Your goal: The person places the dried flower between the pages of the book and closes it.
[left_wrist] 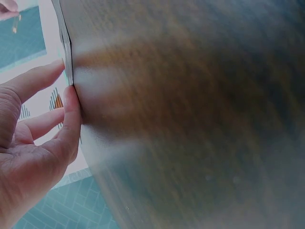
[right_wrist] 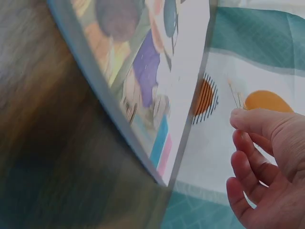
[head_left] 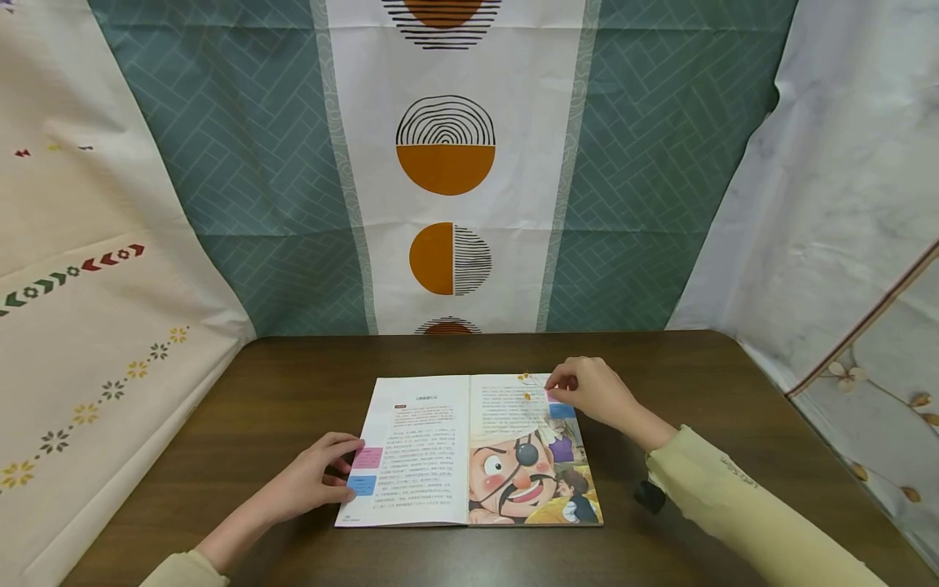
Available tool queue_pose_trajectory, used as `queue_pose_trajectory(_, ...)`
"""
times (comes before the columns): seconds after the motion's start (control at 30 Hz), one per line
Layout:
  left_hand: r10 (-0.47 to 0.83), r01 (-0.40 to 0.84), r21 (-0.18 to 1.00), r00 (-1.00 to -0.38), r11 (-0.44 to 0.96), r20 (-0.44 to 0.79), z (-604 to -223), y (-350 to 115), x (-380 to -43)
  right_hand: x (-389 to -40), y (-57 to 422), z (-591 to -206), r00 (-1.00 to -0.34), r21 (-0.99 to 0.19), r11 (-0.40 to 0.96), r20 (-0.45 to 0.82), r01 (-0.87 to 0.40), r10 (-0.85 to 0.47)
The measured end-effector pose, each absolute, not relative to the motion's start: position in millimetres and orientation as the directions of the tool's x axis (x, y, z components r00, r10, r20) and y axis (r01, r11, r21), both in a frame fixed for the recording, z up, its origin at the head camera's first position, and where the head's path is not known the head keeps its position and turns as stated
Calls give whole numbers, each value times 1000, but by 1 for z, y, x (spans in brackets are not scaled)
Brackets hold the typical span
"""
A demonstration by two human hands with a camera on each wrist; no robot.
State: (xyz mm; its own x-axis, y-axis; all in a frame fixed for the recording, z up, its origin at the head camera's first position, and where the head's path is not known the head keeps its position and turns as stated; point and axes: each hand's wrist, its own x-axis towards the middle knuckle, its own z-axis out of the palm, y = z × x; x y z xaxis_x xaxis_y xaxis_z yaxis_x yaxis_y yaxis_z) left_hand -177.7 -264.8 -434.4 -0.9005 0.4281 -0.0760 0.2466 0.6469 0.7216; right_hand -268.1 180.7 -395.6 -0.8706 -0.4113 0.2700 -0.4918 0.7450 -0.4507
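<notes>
Pinching a thin, yellow-tipped sprig [head_left: 524, 377]: right hand [head_left: 590, 390], thumb and finger narrowed on the stem, over the upper outer corner of the right-hand page [head_left: 506, 412]. Left hand [head_left: 321, 473]: fingers and thumb loosely parted, tips touching the left edge of the book [head_left: 425, 444]; whether any finger reaches beneath, we cannot tell.

Book: one, spread flat on the brown table [head_left: 293, 375], between the two hands; print on the left, print above a large cartoon face [head_left: 517, 481] on the right.

Step, as we judge it: holding the sprig over the page while the left hand steadies the book. Next move, in our reading: calls for a light pinch, the stem looking delicate, and a quiet left hand, lest the book slide.

Views compared: only the head view gives us both pages whole. The right wrist view supplies the right hand's palm side, its spare fingers bent, and the stem seen against the patterned curtain [right_wrist: 224, 71]. The left wrist view adds the book's leaves edge-on.
</notes>
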Motion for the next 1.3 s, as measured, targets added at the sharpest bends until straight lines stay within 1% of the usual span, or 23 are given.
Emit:
queue_pose_trajectory(0.3,416,235,723,-906,650,-81,-434,-264,-178,-266,153,-401,-884,-496,737,177,-459,-432)
queue_pose_trajectory(0.57,414,230,726,-906,649,-83,-434,-264,-178,-262,134,-414,-864,-513,708,163,-486,-476)
queue_pose_trajectory(0.77,418,239,721,-905,650,-76,-434,-264,-178,-259,126,-421,-853,-514,697,154,-501,-499)
queue_pose_trajectory(1.07,419,234,718,-904,656,-88,-434,-265,-177,-258,121,-423,-867,-556,696,97,-455,-489)
queue_pose_trajectory(1.3,417,238,715,-905,658,-82,-435,-265,-178,-257,120,-424,-859,-533,706,81,-466,-505)
